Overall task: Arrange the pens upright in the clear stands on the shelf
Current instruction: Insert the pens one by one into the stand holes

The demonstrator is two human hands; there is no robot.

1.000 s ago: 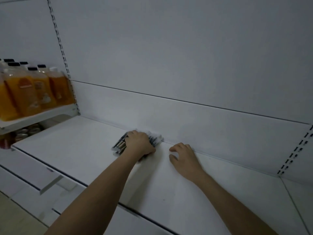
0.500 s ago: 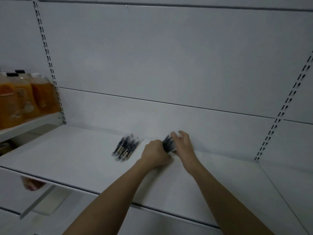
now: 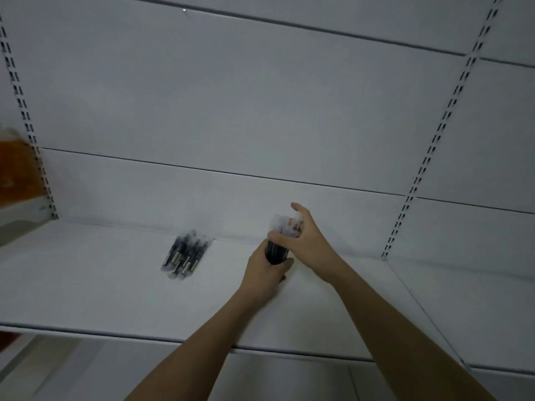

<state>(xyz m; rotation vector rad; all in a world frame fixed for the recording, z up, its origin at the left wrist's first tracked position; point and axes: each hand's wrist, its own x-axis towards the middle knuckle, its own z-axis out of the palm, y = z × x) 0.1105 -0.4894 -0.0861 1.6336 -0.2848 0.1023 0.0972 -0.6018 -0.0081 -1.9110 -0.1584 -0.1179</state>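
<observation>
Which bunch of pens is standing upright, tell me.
The bunch of pens held in both hands, right of centre near the back panel, stands upright. The other pen bunch lies flat on the shelf to its left, untouched.

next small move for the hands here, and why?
Probably set the held bundle of pens down upright near the back of the shelf. Both the left hand and right hand grip it, roughly vertical, just above the shelf. A second pile lies flat, untouched.
</observation>
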